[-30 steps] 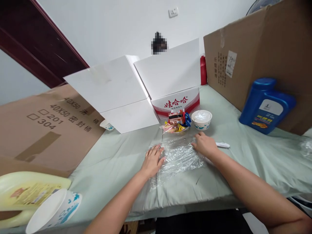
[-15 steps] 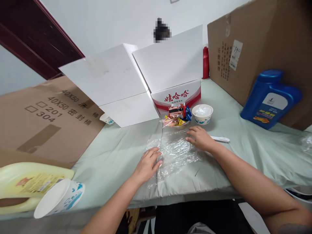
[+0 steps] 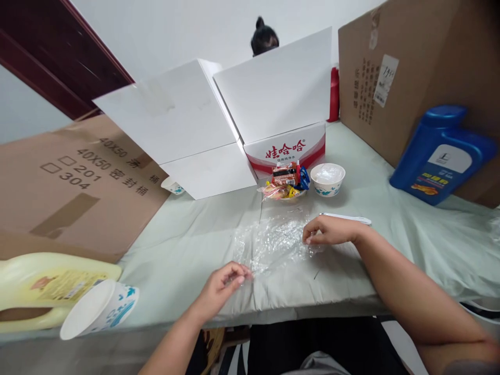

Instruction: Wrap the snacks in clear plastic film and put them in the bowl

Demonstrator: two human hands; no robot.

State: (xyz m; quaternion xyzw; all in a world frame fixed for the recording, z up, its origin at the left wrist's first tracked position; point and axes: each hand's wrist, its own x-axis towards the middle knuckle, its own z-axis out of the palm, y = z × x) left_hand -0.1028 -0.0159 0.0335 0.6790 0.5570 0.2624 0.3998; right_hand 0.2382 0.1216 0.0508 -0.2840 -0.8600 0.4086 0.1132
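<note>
I have the thin, clear, crinkled plastic sheet [image 3: 279,242] lying spread on the pale green tablecloth [image 3: 199,245], between my two hands. My left hand [image 3: 223,285] is at the sheet's near left corner, thumb and fingertips nearly together; from here I cannot tell whether film is pinched between them. My right hand [image 3: 332,230] is at the right edge with its fingers curled down, and I cannot tell if they grip the film either.

Just behind my right wrist I see a slim white utensil [image 3: 362,220]. Beyond the sheet sits a heap of brightly wrapped snacks [image 3: 287,179], and just to its right a white paper bowl with a blue leaf pattern [image 3: 328,188], clear film bunched in its top. Behind them I make out a white carton with red lettering [image 3: 285,153]. Farther out to my right stands a blue plastic jug [image 3: 441,156]; near my left, a tilted white paper cup [image 3: 99,310] rests beside a pale yellow plastic jug [image 3: 54,284].
</note>
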